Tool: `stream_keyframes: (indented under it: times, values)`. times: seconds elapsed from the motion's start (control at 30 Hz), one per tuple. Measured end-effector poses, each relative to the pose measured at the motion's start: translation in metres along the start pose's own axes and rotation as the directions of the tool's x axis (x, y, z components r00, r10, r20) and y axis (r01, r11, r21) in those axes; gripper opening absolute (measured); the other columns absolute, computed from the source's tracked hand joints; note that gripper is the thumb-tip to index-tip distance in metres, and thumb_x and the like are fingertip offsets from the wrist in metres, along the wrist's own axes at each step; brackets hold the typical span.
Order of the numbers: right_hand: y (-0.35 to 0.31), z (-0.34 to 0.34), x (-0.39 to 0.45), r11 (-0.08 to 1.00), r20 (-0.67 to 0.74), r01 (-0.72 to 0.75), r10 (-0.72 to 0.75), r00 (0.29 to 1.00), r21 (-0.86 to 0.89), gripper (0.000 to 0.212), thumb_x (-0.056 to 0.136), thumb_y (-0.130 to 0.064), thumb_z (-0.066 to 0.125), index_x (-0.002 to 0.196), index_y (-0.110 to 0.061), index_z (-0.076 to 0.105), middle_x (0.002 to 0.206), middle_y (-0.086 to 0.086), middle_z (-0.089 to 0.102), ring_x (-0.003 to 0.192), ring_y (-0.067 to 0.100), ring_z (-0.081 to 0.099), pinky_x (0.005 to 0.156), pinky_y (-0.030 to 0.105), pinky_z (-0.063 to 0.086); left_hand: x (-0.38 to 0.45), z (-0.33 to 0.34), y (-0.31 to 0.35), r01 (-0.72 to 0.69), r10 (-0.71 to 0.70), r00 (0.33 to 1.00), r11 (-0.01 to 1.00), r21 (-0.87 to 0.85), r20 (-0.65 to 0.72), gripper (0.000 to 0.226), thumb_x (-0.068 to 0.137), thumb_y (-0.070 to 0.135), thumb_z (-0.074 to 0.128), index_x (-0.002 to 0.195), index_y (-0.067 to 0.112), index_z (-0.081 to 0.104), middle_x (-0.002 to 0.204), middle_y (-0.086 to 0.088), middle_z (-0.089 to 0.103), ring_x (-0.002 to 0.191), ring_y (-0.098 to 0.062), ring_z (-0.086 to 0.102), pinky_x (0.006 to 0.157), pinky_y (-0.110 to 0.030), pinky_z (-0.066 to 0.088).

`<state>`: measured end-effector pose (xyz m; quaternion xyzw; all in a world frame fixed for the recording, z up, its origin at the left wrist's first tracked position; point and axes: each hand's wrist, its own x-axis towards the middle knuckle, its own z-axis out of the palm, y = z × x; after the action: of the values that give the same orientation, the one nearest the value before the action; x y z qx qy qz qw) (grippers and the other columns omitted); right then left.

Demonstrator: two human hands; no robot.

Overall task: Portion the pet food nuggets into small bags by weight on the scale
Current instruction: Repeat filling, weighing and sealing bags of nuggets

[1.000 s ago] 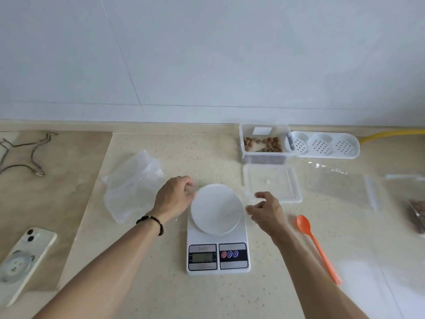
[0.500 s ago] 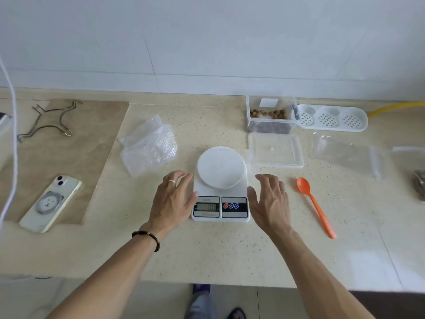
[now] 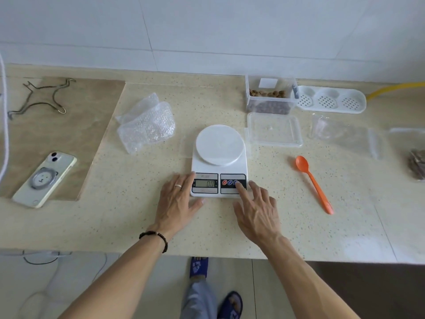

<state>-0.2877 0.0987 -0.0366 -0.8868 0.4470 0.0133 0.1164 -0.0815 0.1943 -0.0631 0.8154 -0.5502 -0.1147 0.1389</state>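
A white kitchen scale [image 3: 219,157] with a round platter stands mid-counter; its display reads 0.0. My right hand [image 3: 257,210] has a straight index finger on the rightmost button of the scale. My left hand [image 3: 177,203] lies flat on the counter against the scale's front left corner. Brown nuggets fill a clear tub [image 3: 270,97] behind the scale, its lid [image 3: 274,130] lying in front of it. An orange spoon [image 3: 314,183] lies to the right. Clear small bags [image 3: 345,137] lie right of the lid, and a partly cropped bag of nuggets [image 3: 417,164] sits at the right edge.
Bubble wrap [image 3: 146,125] lies left of the scale. A phone [image 3: 44,179] and a wire trivet [image 3: 41,100] rest on the darker slab at the left. A white perforated tray [image 3: 331,100] sits beside the tub. The counter's front edge runs just below my wrists.
The scale has come nearer the counter's front edge. My hands moved from its platter sides to its front; my right index finger now touches a button and the display shows 0.0.
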Motion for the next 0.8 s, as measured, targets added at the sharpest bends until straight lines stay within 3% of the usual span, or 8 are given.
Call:
stream_keyframes:
  times: [0.27, 0.5, 0.7, 0.8]
  values:
    - [-0.006, 0.001, 0.004, 0.999, 0.008, -0.040, 0.040, 0.999, -0.007, 0.053, 0.100, -0.043, 0.037, 0.150, -0.034, 0.023, 0.151, 0.008, 0.031, 0.131, 0.028, 0.036, 0.102, 0.043, 0.035, -0.001, 0.001, 0.004, 0.022, -0.022, 1.000, 0.999, -0.050, -0.015, 0.082, 0.091, 0.060, 0.047, 0.154, 0.019, 0.016, 0.156, -0.010, 0.031, 0.148, -0.028, 0.014, 0.120, -0.044, 0.007]
    - [-0.008, -0.001, 0.006, 0.998, 0.018, -0.060, 0.059, 0.998, 0.009, 0.053, 0.100, -0.043, 0.041, 0.150, -0.035, 0.026, 0.151, 0.008, 0.033, 0.133, 0.028, 0.036, 0.102, 0.044, 0.035, -0.002, 0.000, 0.005, 0.037, -0.037, 0.999, 0.999, -0.037, 0.013, 0.085, 0.089, 0.065, 0.037, 0.155, 0.020, 0.009, 0.159, -0.009, 0.025, 0.149, -0.026, 0.009, 0.119, -0.042, 0.002]
    - [0.001, -0.008, 0.005, 0.998, 0.022, -0.034, 0.033, 0.999, 0.060, 0.053, 0.100, -0.043, 0.039, 0.149, -0.029, 0.026, 0.149, 0.006, 0.036, 0.131, 0.025, 0.038, 0.103, 0.040, 0.034, -0.005, -0.004, 0.008, 0.029, -0.029, 1.000, 1.000, -0.011, -0.008, 0.084, 0.090, 0.057, 0.051, 0.154, 0.015, 0.015, 0.157, -0.011, 0.028, 0.147, -0.026, 0.020, 0.119, -0.046, 0.020]
    - [0.013, -0.016, 0.006, 0.992, -0.037, -0.075, 0.079, 0.996, 0.097, 0.053, 0.099, -0.041, 0.044, 0.146, -0.020, 0.034, 0.141, 0.007, 0.045, 0.125, 0.027, 0.044, 0.099, 0.041, 0.037, -0.008, -0.006, 0.021, -0.078, 0.087, 0.991, 0.993, 0.087, -0.104, 0.076, 0.093, 0.055, 0.044, 0.150, 0.010, 0.025, 0.154, -0.013, 0.033, 0.146, -0.028, 0.022, 0.118, -0.049, 0.023]
